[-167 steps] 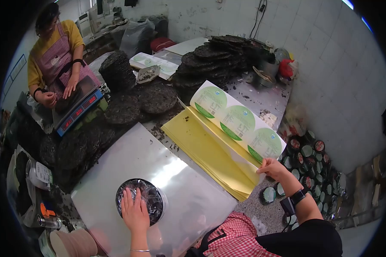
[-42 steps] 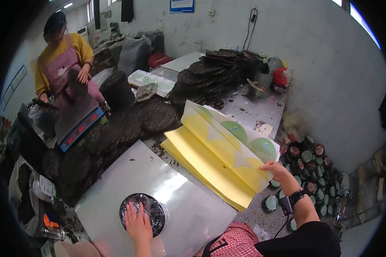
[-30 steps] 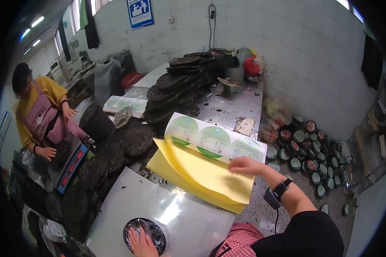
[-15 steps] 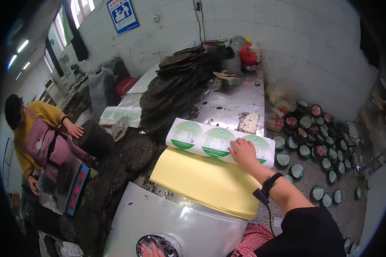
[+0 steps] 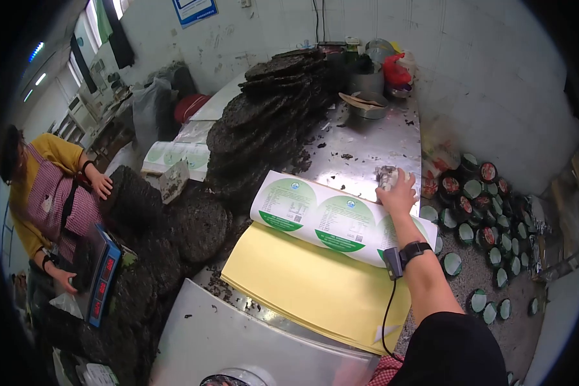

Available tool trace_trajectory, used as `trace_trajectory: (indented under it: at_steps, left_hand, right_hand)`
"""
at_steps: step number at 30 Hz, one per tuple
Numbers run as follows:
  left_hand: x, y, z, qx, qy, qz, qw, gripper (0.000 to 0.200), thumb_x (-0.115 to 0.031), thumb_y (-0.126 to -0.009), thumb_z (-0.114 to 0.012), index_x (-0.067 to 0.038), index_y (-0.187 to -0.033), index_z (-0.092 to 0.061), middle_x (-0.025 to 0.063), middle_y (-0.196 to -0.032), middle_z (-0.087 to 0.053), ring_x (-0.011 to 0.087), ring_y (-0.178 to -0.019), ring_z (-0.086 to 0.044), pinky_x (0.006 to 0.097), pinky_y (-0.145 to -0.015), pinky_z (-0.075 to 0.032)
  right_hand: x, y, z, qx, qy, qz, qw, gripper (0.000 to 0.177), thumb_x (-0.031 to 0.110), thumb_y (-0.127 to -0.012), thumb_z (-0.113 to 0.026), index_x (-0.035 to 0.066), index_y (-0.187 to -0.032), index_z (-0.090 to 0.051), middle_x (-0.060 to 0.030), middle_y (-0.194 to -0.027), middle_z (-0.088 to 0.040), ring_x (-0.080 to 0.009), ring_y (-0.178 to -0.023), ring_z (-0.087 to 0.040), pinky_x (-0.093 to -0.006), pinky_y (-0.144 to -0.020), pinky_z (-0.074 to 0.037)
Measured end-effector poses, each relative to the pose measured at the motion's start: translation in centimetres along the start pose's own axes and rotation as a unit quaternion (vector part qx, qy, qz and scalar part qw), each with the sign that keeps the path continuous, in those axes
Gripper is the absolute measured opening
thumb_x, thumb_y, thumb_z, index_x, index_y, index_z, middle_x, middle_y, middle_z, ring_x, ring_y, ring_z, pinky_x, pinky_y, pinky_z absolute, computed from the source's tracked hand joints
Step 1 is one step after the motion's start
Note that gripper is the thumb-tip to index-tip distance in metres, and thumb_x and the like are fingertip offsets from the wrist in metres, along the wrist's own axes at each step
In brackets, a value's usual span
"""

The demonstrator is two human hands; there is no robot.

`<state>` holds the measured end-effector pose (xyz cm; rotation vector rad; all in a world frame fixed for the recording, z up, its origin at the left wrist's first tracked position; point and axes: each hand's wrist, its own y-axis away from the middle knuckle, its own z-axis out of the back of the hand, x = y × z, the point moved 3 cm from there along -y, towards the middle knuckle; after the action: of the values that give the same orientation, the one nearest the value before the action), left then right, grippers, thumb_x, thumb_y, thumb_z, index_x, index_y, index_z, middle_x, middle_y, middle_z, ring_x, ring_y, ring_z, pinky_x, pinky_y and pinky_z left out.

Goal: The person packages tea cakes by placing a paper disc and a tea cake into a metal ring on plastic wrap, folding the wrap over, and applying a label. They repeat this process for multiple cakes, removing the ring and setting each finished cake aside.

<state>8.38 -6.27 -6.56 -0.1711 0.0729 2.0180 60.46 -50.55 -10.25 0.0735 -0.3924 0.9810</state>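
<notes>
My right hand (image 5: 399,195) reaches over the printed label sheets (image 5: 341,222), its fingers closed round a small pale block (image 5: 386,175) on the metal table (image 5: 350,145). The label sheets, white with green circles, curl over a stack of yellow paper (image 5: 309,283). A black device with a cable is strapped to my right wrist. At the bottom edge, part of a round foil-lined dish (image 5: 238,378) shows on the pale metal surface (image 5: 238,334). My left hand is out of view.
At left a person (image 5: 55,186) rests a hand on dark round cakes (image 5: 132,199) beside a blue scale (image 5: 104,280). Tall dark stacks (image 5: 257,122) stand behind. A metal bowl (image 5: 367,106) is at the back. Many round packages (image 5: 473,188) lie on the floor at right.
My right hand has moved from the label sheets to the pale block beyond them. My left hand, on the foil-lined dish before, has left the view. The view has shifted.
</notes>
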Motion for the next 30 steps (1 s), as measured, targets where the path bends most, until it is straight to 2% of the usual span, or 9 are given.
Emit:
trace_trajectory:
  at_steps: [4,7,10,12,14,17,22,28,30]
  left_hand:
    - [0.4,0.1,-0.3,0.01,0.001,0.015,1.0,0.047,-0.026,-0.104,-0.047,-0.002,-0.143,-0.055,0.0267,-0.153,-0.044,0.0441,-0.143,-0.038,0.0517,-0.119,-0.027]
    - [-0.2,-0.1,0.0,0.009,-0.003,0.012,1.0,0.046,-0.025,-0.104,-0.048,-0.004,-0.144,-0.055,0.0263,-0.154,-0.042,0.0432,-0.144,-0.037,0.0515,-0.119,-0.026]
    - [0.0,0.0,-0.1,-0.001,0.003,0.004,1.0,0.046,-0.024,-0.104,-0.048,-0.004,-0.144,-0.055,0.0261,-0.154,-0.043,0.0432,-0.144,-0.038,0.051,-0.119,-0.026]
    - [-0.3,0.0,0.3,-0.007,0.002,-0.006,1.0,0.045,-0.025,-0.104,-0.047,-0.004,-0.144,-0.055,0.0262,-0.154,-0.044,0.0434,-0.143,-0.039,0.0507,-0.119,-0.027]
    - [0.2,0.1,-0.2,-0.02,-0.005,-0.016,1.0,0.046,-0.026,-0.105,-0.046,-0.004,-0.144,-0.055,0.0261,-0.153,-0.045,0.0429,-0.143,-0.039,0.0501,-0.119,-0.027]
    - [0.1,0.3,-0.1,-0.026,-0.003,-0.019,0.999,0.046,-0.028,-0.106,-0.045,-0.004,-0.143,-0.056,0.0259,-0.151,-0.047,0.0418,-0.143,-0.04,0.0492,-0.119,-0.027]
    - [0.9,0.4,-1.1,-0.042,-0.021,-0.022,0.999,0.047,-0.03,-0.106,-0.042,-0.005,-0.143,-0.057,0.0225,-0.152,-0.047,0.0388,-0.144,-0.039,0.0479,-0.121,-0.024]
    - [1.5,0.6,-1.5,-0.098,-0.035,-0.053,0.993,0.042,-0.029,-0.102,-0.051,-0.006,-0.135,-0.062,0.0212,-0.143,-0.057,0.0394,-0.136,-0.048,0.0501,-0.117,-0.031]
    - [2.0,0.6,-2.5,-0.025,0.008,0.016,1.0,0.049,-0.023,-0.102,-0.046,-0.013,-0.149,-0.052,0.019,-0.162,-0.034,0.0356,-0.15,-0.03,0.0481,-0.123,-0.021]
  right_hand:
    - [-0.1,0.0,2.0,-0.141,-0.175,0.068,0.972,0.067,0.053,-0.077,-0.071,0.016,-0.131,-0.061,-0.0191,-0.139,-0.051,-0.0424,-0.102,-0.068,-0.0489,-0.091,-0.053]
    - [2.2,2.1,3.3,-0.006,0.021,0.167,0.986,0.058,0.065,-0.079,-0.068,0.015,-0.106,-0.076,-0.0136,-0.107,-0.065,-0.0364,-0.086,-0.072,-0.047,-0.084,-0.053]
    - [1.9,1.1,1.0,0.049,0.018,0.214,0.975,0.062,0.068,-0.081,-0.064,0.015,-0.11,-0.075,-0.0141,-0.112,-0.065,-0.0344,-0.092,-0.071,-0.0447,-0.085,-0.053]
    - [1.5,1.9,3.5,0.03,0.024,0.25,0.967,0.05,0.053,-0.089,-0.067,0.011,-0.113,-0.074,-0.0149,-0.116,-0.066,-0.034,-0.098,-0.069,-0.043,-0.085,-0.053]
    - [0.9,5.3,10.2,-0.097,-0.219,0.375,0.895,0.033,0.032,-0.091,-0.07,0.006,-0.112,-0.073,-0.0159,-0.114,-0.067,-0.0343,-0.101,-0.067,-0.0425,-0.085,-0.054]
    - [-4.9,14.1,14.1,-0.19,-0.22,0.45,0.844,0.024,0.005,-0.078,-0.079,0.004,-0.102,-0.074,-0.0138,-0.098,-0.072,-0.0331,-0.095,-0.07,-0.0408,-0.082,-0.057]
    - [-12.8,17.5,6.8,-0.11,-0.117,0.521,0.838,0.029,0.012,-0.076,-0.078,0.005,-0.105,-0.075,-0.0097,-0.12,-0.071,-0.0329,-0.119,-0.064,-0.0452,-0.105,-0.05]
    - [-12.2,17.8,6.2,-0.093,-0.175,0.466,0.862,0.018,0.009,-0.079,-0.076,0.006,-0.097,-0.076,-0.0088,-0.113,-0.074,-0.0286,-0.113,-0.068,-0.0392,-0.097,-0.055]
    - [-12.0,17.3,6.4,-0.09,-0.2,0.454,0.864,0.014,0.01,-0.079,-0.077,0.006,-0.092,-0.076,-0.0071,-0.109,-0.076,-0.0276,-0.11,-0.069,-0.0375,-0.094,-0.056]
